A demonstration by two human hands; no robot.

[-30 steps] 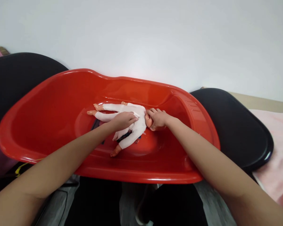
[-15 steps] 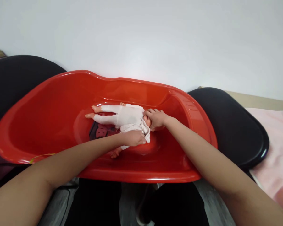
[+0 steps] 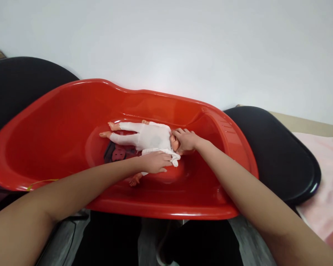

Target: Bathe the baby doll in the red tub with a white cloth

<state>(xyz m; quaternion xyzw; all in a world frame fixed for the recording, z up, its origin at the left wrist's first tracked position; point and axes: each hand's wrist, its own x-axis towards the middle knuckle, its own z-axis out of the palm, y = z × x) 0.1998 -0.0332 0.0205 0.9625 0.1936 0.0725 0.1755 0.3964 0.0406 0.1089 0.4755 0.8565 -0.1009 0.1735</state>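
Note:
A doll (image 3: 154, 136) in white clothing lies on its back in a red baby bathtub (image 3: 166, 211), feet to the left and head to the right. My right hand (image 3: 187, 141) is wrapped round the top of the doll's head, fingers on the far side. A crumpled white cloth (image 3: 175, 159) lies along the near side of the doll's chest. Over that cloth rests my left hand (image 3: 155, 162), its fingers stretched out and the thumb apart. One doll hand (image 3: 135, 180) shows below my left forearm. Under the doll's legs is a dark picture with a face (image 3: 118, 152).
Black rounded surfaces (image 3: 274, 155) flank the tub on both sides. A pink cloth (image 3: 324, 177) lies at the far right. Behind the tub rises a white wall (image 3: 166, 44). A thin yellow strip (image 3: 41, 182) crosses the tub's near left rim.
My left hand has loosened from its closed grip on the cloth, and its fingers now lie extended. The cloth's end has shifted slightly right. My right hand stays on the doll's head.

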